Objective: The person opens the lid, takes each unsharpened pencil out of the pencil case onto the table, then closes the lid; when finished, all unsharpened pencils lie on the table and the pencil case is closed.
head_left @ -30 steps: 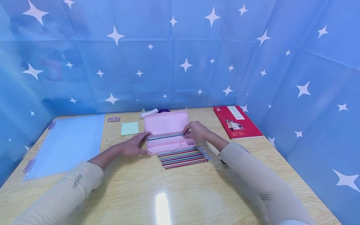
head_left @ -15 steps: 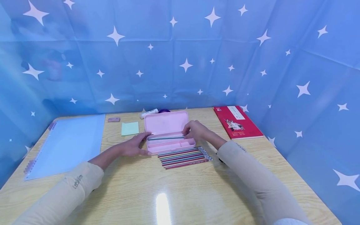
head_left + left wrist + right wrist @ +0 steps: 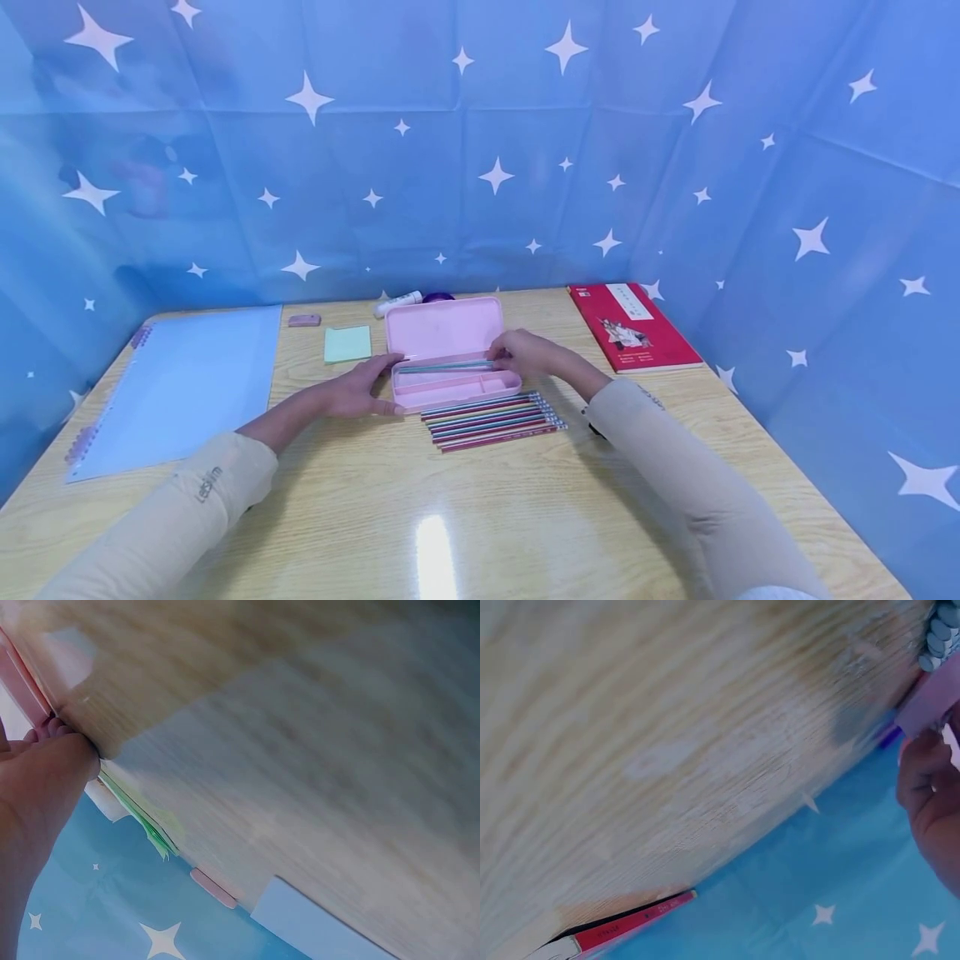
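Note:
An open pink pencil case (image 3: 442, 329) lies mid-table with its lid tipped back. My left hand (image 3: 384, 383) grips the case's left end, thumb behind and fingers in front. My right hand (image 3: 499, 359) pinches the right end of a green striped pencil (image 3: 442, 366) that lies lengthwise in the case's tray. A row of several striped pencils (image 3: 491, 417) lies on the table just in front of the case. In the left wrist view my left hand (image 3: 37, 795) sits against the pink case (image 3: 19, 682). The right wrist view shows my right hand (image 3: 930, 802) beside the case (image 3: 934, 701).
A red book (image 3: 630, 325) lies at the back right, a pale blue notebook (image 3: 180, 383) at the left. Green sticky notes (image 3: 347, 343), a pink eraser (image 3: 303, 320) and a white glue stick (image 3: 397, 302) sit behind the case. Blue starred cloth walls the table (image 3: 450, 517).
My right hand has shifted slightly nearer and lower with the pencil's right end, settling it into the tray. The left hand and the case have stayed put.

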Action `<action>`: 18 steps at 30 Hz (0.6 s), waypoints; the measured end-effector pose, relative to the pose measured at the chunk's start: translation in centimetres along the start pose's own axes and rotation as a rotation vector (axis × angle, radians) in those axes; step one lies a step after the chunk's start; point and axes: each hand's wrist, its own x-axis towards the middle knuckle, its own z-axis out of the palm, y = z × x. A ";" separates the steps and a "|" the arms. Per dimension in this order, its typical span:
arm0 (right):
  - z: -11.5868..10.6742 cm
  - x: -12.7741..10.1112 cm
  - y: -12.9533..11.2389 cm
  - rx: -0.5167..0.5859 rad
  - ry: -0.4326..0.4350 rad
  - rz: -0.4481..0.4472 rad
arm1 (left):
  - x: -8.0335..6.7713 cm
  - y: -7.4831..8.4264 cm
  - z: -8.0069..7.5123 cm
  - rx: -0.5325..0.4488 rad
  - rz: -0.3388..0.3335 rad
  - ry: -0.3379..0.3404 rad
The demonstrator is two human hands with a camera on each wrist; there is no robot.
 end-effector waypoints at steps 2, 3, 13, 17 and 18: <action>-0.1 -0.2 -0.1 -0.012 -0.001 -0.005 | 0.0 0.0 0.0 0.007 -0.004 0.001; -0.2 -0.3 -0.1 -0.017 0.002 -0.009 | 0.0 0.0 0.0 0.012 0.000 0.002; -0.5 -1.7 0.0 0.059 0.064 0.022 | 0.2 -0.2 0.0 0.035 -0.002 0.009; -0.6 -2.4 0.2 0.175 0.107 -0.009 | 0.2 -0.3 0.0 0.046 -0.011 0.008; -0.6 -2.5 0.2 0.201 0.117 -0.014 | 0.2 -0.3 0.0 0.048 -0.014 0.008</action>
